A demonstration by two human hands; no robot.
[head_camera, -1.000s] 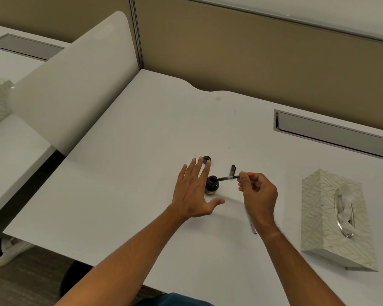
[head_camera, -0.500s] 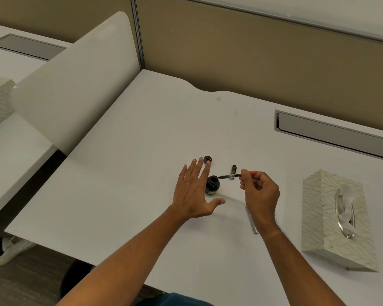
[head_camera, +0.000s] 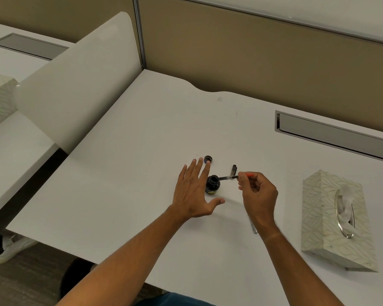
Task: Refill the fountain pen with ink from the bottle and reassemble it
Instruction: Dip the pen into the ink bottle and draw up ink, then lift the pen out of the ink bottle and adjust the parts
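A small dark ink bottle stands uncapped on the white desk. Its round cap lies just behind it. My left hand rests flat and spread on the desk, touching the bottle's left side. My right hand pinches the pen's inner section with converter, held nearly level, its tip over the bottle's mouth and a red end at my fingers. A black pen part lies behind the converter. A silver pen piece lies on the desk, partly hidden under my right wrist.
A patterned tissue box stands to the right. A grey cable-tray lid is set into the desk at the back right. A white curved divider rises on the left, with a tan partition wall behind.
My right hand has shifted slightly, keeping the converter's tip at the bottle's mouth. The left hand stays spread beside the bottle.
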